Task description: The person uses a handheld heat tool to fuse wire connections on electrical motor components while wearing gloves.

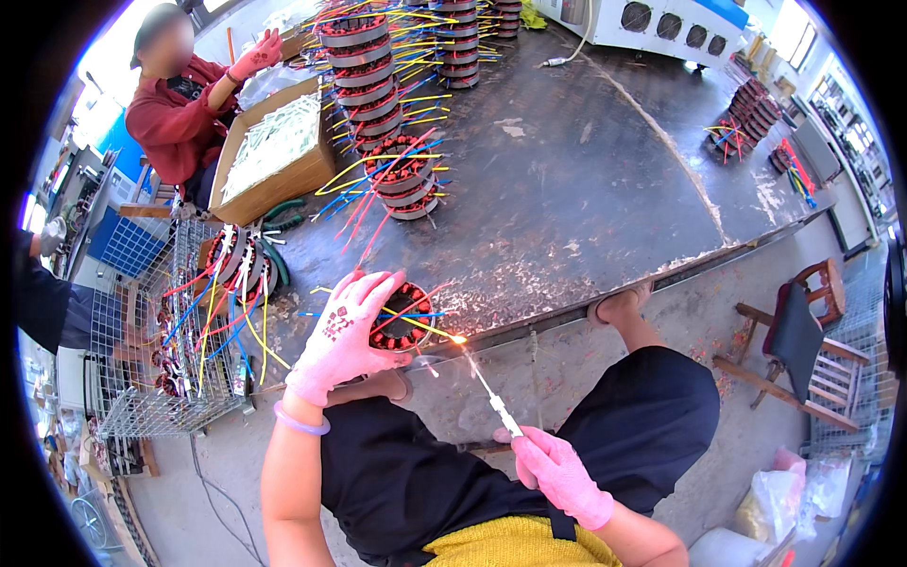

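My left hand (342, 331), in a pink glove, grips a motor stator (422, 304), a ring wound with red coils, at the table's near edge. Red, blue and yellow leads stick out from it. In my right hand (560, 477), also gloved in pink, is a slim white hand torch (504, 414), pointed up and to the left. A thin pale streak runs from its tip toward the end of a yellow lead (435, 330), where an orange flame (459, 338) glows. The fingers of both hands are closed.
Stacked stators (364, 85) stand on the dark table (567, 189). More stators (244, 265) lie by a wire basket (170, 416) at left, near green-handled pliers (282, 219). A cardboard box (312, 156) holds white pieces. Across from me sits a person (179, 123). A chair (798, 350) stands right.
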`<action>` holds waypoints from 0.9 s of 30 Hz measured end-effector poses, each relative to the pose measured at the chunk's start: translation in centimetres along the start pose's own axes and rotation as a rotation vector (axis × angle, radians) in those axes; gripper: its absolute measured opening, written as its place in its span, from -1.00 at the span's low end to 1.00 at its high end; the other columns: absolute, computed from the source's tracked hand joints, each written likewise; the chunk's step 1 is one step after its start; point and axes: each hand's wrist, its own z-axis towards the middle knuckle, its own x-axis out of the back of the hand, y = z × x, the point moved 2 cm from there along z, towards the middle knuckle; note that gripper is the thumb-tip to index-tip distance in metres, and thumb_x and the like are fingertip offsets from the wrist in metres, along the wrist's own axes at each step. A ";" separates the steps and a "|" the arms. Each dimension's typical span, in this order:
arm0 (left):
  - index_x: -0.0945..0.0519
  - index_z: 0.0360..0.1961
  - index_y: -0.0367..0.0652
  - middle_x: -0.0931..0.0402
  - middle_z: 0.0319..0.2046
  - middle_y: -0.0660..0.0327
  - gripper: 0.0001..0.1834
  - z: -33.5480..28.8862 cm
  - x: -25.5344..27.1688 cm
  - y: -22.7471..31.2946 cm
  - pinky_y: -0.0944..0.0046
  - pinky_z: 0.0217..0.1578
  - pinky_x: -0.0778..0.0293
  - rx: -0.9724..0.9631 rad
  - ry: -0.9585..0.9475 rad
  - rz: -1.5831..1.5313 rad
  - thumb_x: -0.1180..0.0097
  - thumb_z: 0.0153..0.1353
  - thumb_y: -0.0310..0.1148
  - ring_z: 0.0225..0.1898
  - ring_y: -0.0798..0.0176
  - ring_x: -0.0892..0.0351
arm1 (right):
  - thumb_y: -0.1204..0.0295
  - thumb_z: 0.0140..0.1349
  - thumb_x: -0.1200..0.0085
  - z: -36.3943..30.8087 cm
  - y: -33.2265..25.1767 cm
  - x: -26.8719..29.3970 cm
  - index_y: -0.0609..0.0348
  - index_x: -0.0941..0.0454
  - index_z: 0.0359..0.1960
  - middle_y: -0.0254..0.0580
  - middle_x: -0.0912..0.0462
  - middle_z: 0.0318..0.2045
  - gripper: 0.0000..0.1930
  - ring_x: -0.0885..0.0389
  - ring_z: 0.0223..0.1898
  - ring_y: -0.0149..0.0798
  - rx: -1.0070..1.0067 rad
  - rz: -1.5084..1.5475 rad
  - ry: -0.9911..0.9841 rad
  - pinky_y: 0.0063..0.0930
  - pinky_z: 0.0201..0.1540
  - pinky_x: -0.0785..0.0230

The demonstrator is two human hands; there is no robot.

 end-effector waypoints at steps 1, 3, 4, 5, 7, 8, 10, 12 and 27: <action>-0.34 0.34 -0.14 -0.40 0.19 0.01 0.09 0.0 0.1 0.2 -0.08 0.44 -0.06 -0.032 0.027 0.011 -0.56 -0.32 -0.18 0.28 -0.06 -0.34 | 0.25 0.49 0.06 -0.1 0.1 -0.1 0.29 -0.48 0.15 -0.54 -0.31 -0.55 -0.62 -0.24 -0.56 -0.60 -0.003 0.077 -0.014 -0.64 -0.51 -0.09; -0.34 0.34 -0.15 -0.40 0.19 0.01 0.09 0.1 -0.1 -0.1 -0.08 0.43 -0.07 -0.052 0.039 0.019 -0.56 -0.32 -0.17 0.28 -0.07 -0.34 | 0.25 0.49 0.06 -0.1 0.1 0.2 0.29 -0.48 0.14 -0.55 -0.31 -0.54 -0.62 -0.23 -0.56 -0.60 0.006 0.037 -0.009 -0.64 -0.51 -0.09; -0.34 0.34 -0.15 -0.40 0.19 0.01 0.09 0.0 -0.2 -0.2 -0.08 0.43 -0.07 -0.058 0.035 0.022 -0.56 -0.32 -0.17 0.28 -0.08 -0.34 | 0.26 0.49 0.06 -0.2 0.3 0.2 0.30 -0.49 0.14 -0.55 -0.31 -0.54 -0.62 -0.23 -0.56 -0.60 0.002 0.025 -0.007 -0.65 -0.51 -0.09; -0.34 0.34 -0.15 -0.40 0.19 0.01 0.09 0.0 -0.2 -0.2 -0.08 0.43 -0.07 -0.045 0.030 0.029 -0.56 -0.32 -0.17 0.28 -0.08 -0.34 | 0.26 0.48 0.06 -0.1 0.4 0.2 0.30 -0.49 0.13 -0.55 -0.31 -0.54 -0.63 -0.23 -0.56 -0.60 0.007 0.067 -0.017 -0.65 -0.50 -0.09; -0.34 0.34 -0.14 -0.39 0.20 0.00 0.09 0.2 0.0 0.2 -0.08 0.43 -0.08 -0.021 0.021 0.045 -0.56 -0.32 -0.16 0.29 -0.10 -0.33 | 0.26 0.48 0.06 0.0 0.1 0.2 0.30 -0.49 0.14 -0.55 -0.31 -0.54 -0.62 -0.22 -0.55 -0.60 -0.004 0.023 -0.014 -0.65 -0.50 -0.09; -0.35 0.34 -0.14 -0.39 0.20 0.00 0.09 0.2 0.2 0.3 -0.09 0.42 -0.08 -0.003 0.014 0.044 -0.56 -0.32 -0.16 0.29 -0.10 -0.32 | 0.26 0.49 0.07 0.0 0.1 0.2 0.30 -0.48 0.14 -0.55 -0.31 -0.54 -0.62 -0.22 -0.55 -0.60 -0.009 0.002 -0.012 -0.65 -0.50 -0.09; -0.36 0.33 -0.14 -0.39 0.21 0.00 0.08 0.1 0.3 0.6 -0.09 0.42 -0.09 0.028 0.006 0.041 -0.56 -0.32 -0.16 0.29 -0.11 -0.31 | 0.26 0.48 0.07 0.2 0.4 0.2 0.28 -0.50 0.14 -0.54 -0.32 -0.53 -0.63 -0.23 -0.55 -0.61 -0.011 0.019 -0.013 -0.64 -0.49 -0.11; -0.37 0.33 -0.13 -0.38 0.21 -0.01 0.06 0.1 0.0 0.2 -0.08 0.42 -0.09 0.027 0.012 0.040 -0.56 -0.31 -0.16 0.29 -0.12 -0.30 | 0.26 0.48 0.07 0.2 0.5 0.2 0.26 -0.50 0.14 -0.54 -0.33 -0.53 -0.63 -0.24 -0.55 -0.60 0.000 0.015 -0.011 -0.64 -0.49 -0.12; -0.36 0.33 -0.14 -0.37 0.22 -0.02 0.04 0.3 0.1 0.3 -0.08 0.42 -0.08 0.066 -0.041 0.036 -0.52 -0.25 -0.13 0.32 -0.16 -0.27 | 0.23 0.49 0.09 0.4 1.0 0.5 0.28 -0.51 0.12 -0.49 -0.38 -0.56 -0.62 -0.30 -0.56 -0.59 0.027 -0.001 -0.019 -0.62 -0.50 -0.17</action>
